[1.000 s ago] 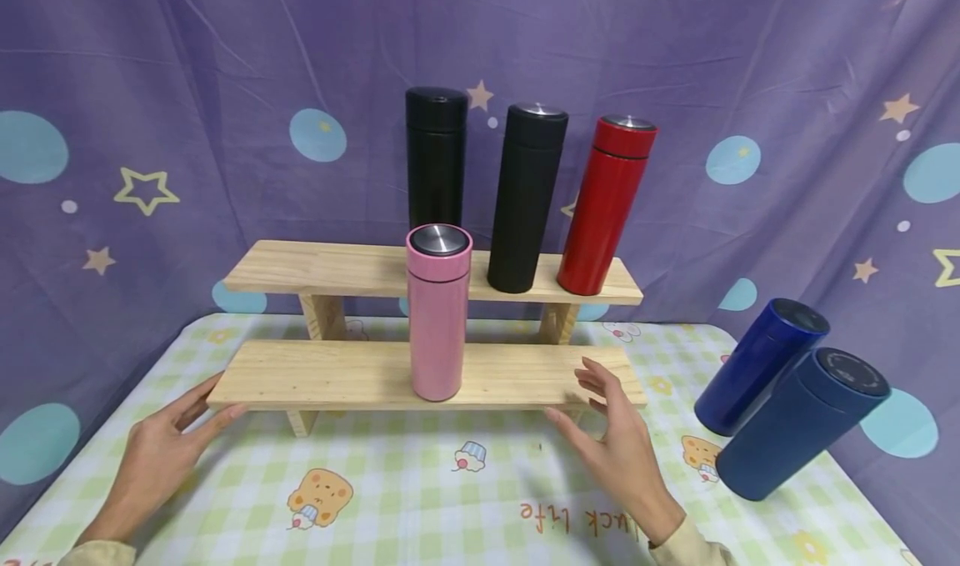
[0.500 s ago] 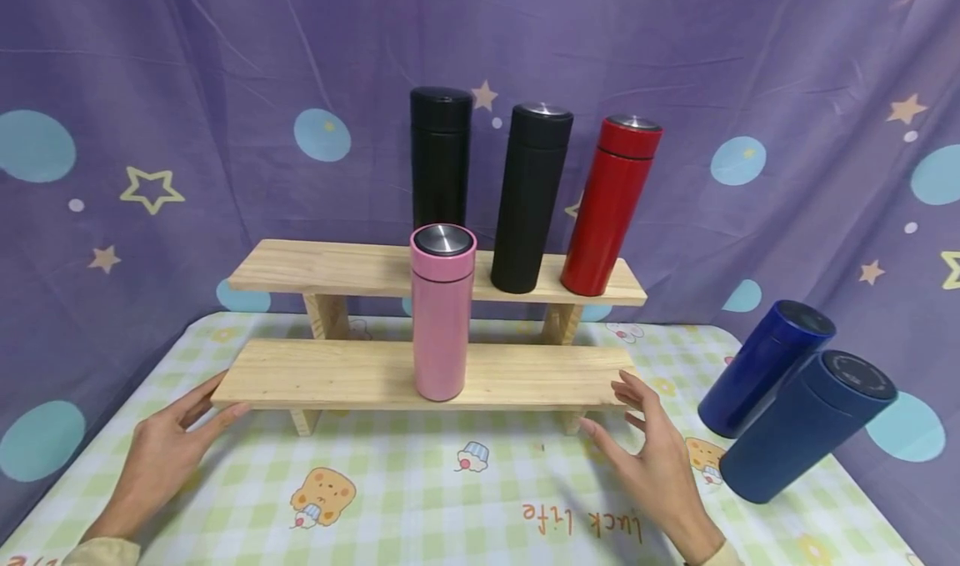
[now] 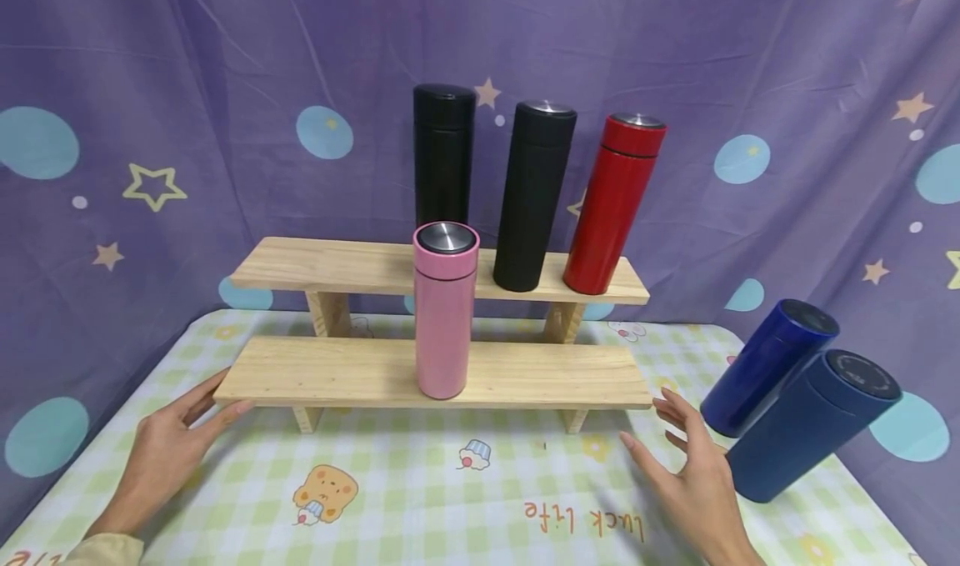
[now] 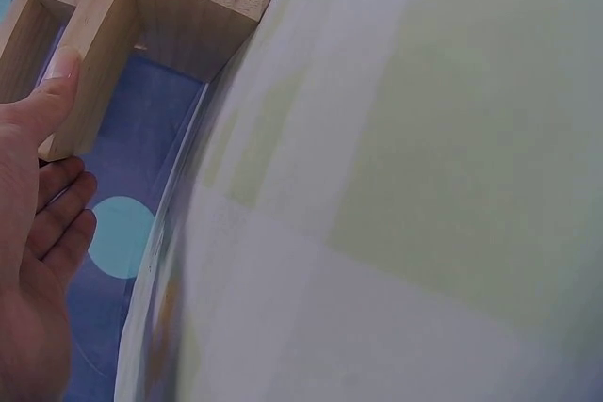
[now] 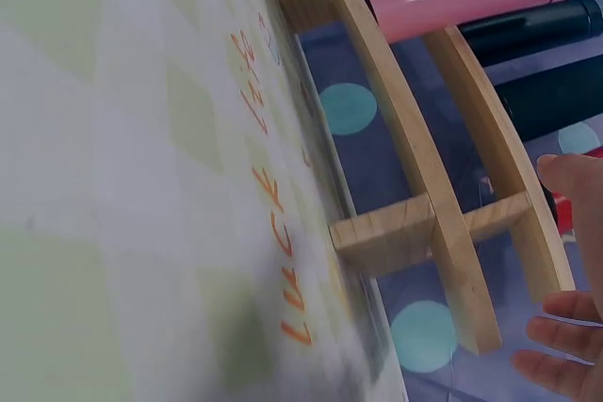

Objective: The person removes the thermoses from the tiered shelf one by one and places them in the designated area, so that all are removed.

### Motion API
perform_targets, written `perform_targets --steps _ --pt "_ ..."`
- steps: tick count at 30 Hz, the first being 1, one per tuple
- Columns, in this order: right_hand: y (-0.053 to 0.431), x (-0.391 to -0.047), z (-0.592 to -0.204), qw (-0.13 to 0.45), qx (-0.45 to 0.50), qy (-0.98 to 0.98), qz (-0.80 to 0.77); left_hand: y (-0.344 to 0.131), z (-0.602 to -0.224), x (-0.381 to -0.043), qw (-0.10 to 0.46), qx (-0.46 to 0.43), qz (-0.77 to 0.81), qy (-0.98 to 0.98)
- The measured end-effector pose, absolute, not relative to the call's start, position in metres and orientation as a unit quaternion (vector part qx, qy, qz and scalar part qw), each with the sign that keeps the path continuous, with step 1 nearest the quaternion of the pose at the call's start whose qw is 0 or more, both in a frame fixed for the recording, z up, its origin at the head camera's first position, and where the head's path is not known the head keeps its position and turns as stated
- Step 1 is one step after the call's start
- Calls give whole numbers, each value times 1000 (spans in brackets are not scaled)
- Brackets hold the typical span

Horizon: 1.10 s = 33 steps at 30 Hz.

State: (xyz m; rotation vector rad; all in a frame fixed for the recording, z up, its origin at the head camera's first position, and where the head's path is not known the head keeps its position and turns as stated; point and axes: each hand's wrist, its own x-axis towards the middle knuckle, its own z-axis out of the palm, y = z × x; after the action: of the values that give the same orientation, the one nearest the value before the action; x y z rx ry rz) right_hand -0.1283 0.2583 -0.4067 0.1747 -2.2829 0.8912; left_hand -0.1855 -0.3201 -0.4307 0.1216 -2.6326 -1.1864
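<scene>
A two-tier wooden shelf (image 3: 315,372) stands on the table. My left hand (image 3: 161,445) holds its lower board by the left end; in the left wrist view the thumb (image 4: 62,68) lies on the front edge and the fingers are at the end. My right hand (image 3: 693,474) is just beyond the lower board's right end, fingers spread and holding nothing. A pink thermos (image 3: 446,316) stands upright on the lower board. On the upper board are two black thermoses, the left one (image 3: 444,157) partly hidden by the pink, the other (image 3: 534,199), and a red thermos (image 3: 613,207).
Two blue thermoses stand on the table at the right: a bright blue one (image 3: 765,370) and, nearer my right hand, a dark blue one (image 3: 806,433). A checked tablecloth (image 3: 405,499) covers the table; a purple curtain (image 3: 360,41) hangs behind.
My right hand has moved right, from in front of the lower board to beyond its right end. My left hand stays at the left end. The view has shifted slightly.
</scene>
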Motion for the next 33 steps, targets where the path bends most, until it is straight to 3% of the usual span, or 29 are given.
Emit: perform_targets --steps 23,33 --pt "302 -99 -408 365 -80 -868 326 -321 -430 -186 121 42 -402 -907" --pt "314 -89 -410 306 -167 -875 336 -321 -430 -186 113 41 -407 -906"
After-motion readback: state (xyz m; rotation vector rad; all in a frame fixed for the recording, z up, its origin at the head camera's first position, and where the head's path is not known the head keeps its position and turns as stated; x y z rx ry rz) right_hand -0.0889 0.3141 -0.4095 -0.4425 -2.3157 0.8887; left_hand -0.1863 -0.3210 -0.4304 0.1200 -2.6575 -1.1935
